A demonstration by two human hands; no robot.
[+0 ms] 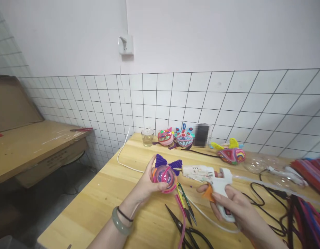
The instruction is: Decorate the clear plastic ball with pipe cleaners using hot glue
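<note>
My left hand grips a clear ball ornament wrapped with pink and purple pipe cleaner, with two purple fins at its top. A long pink pipe cleaner trails down from the ball. In my right hand is a white hot glue gun with an orange trigger, its nozzle close to the right purple fin. Whether the tip touches the fin, I cannot tell. Under the ball lie small thread snips with a green and yellow handle, and black scissors.
Finished pipe-cleaner ornaments and a glass cup stand along the tiled wall. A fish-like ornament, clear balls, another glue gun, black cables and pipe-cleaner bundles lie right. Another table stands left.
</note>
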